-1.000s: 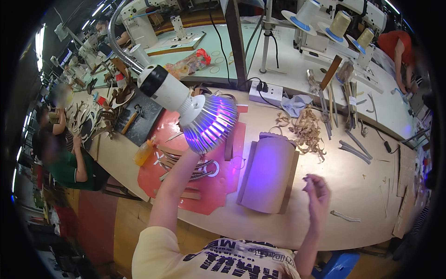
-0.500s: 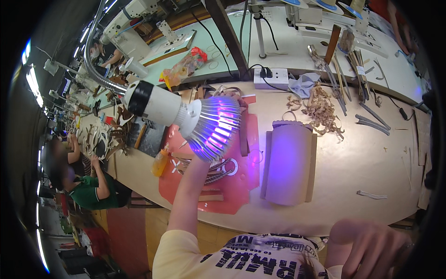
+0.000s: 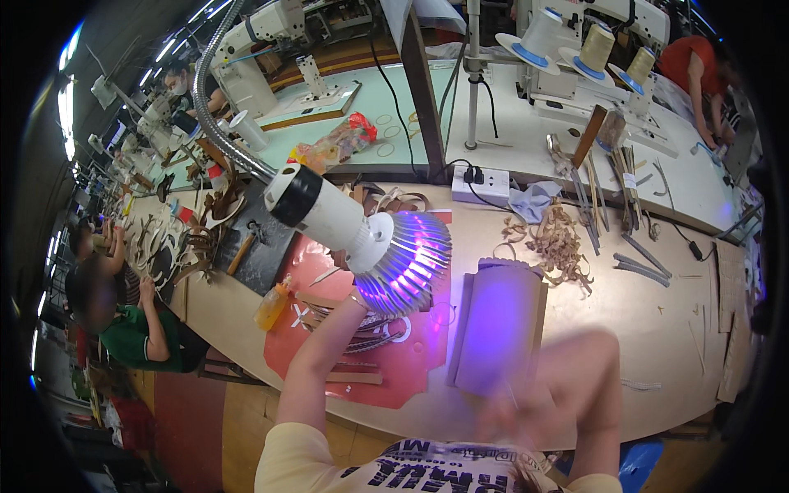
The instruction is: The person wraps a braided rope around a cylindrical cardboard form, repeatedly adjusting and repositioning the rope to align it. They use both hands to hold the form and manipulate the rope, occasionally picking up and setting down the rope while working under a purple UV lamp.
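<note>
My left hand reaches under a finned white lamp [image 3: 411, 263] that glows violet. Only the left forearm and wrist [image 3: 329, 337] show, as the lamp hides the fingers. Beneath them a red sheet [image 3: 411, 366] carries several thin straps [image 3: 370, 337], some of them braided. My right hand [image 3: 518, 415] is smeared by motion in front of my shirt, low by the near end of a curved tan block [image 3: 497, 329]. Whether it holds anything cannot be made out. Violet light falls on the block's top.
A bottle of orange liquid [image 3: 271, 308] stands left of the red sheet, near a dark slab [image 3: 255, 238] with a wooden-handled tool. Curled tan scraps [image 3: 559, 246] lie behind the block, beside a white power strip [image 3: 481, 185]. Other people work on the left and far right.
My right hand has come from the lower right corner leftward to near the block. The view has shifted, and the left arm stays stretched under the lamp.
</note>
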Tool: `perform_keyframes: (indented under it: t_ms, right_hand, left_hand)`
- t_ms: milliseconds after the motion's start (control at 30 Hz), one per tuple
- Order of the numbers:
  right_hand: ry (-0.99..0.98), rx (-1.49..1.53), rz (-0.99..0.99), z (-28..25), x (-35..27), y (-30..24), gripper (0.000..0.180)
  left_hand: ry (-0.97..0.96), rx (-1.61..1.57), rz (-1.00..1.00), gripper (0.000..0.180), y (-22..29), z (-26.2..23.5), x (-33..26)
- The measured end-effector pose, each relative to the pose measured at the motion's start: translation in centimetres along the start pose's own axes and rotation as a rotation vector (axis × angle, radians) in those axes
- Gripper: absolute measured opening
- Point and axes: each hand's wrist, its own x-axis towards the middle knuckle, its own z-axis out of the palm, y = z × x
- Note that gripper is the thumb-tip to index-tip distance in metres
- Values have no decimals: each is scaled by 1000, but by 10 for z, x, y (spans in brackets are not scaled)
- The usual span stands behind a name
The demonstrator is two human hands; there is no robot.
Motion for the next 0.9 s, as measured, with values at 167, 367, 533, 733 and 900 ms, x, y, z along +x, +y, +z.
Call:
perform_keyframes:
  t_ms: [167,367,533,733,900]
  right_hand:
    - [863,-752,726,-150,34,102,24]
    - [683,-948,890,-205,71,177,42]
    - [579,-1076,959,-196,88,177,45]
    - [551,-1108,934,-191,86,182,44]
    - [586,-1101,965,-192,89,183,38]
  left_hand:
    - [99,-404,-77,17,-4,20,-11]
    - [-45,-455,-79,17,-4,9,-55]
    - [-292,63,140,13,5,-20,-86]
    - [-462,-608,-117,9,57,-94,-80]
    - [-571,-1042,-135,15,111,-202,-73]
